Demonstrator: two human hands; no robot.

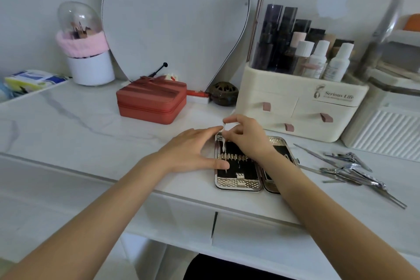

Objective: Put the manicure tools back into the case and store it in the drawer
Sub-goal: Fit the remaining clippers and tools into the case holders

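- Right hand (244,135) pinches a slim tool (223,141) by its top, long axis upright, tip down into the open case (241,185).
- Left hand (193,150) rests flat, fingers straight, on the case's left edge.
- Case lies near the table's (79,129) front edge; loose tools (350,168) lie to its right.

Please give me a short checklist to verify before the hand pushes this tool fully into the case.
1. Case lies open and flat on the table: ok.
2. Left hand steadies the case's left edge: ok.
3. Right hand pinches the thin tool: ok.
4. Tool tip lined up with a free loop of the holder strip: cannot tell.
5. All tools in the case: not ok, loose tools remain on the right.
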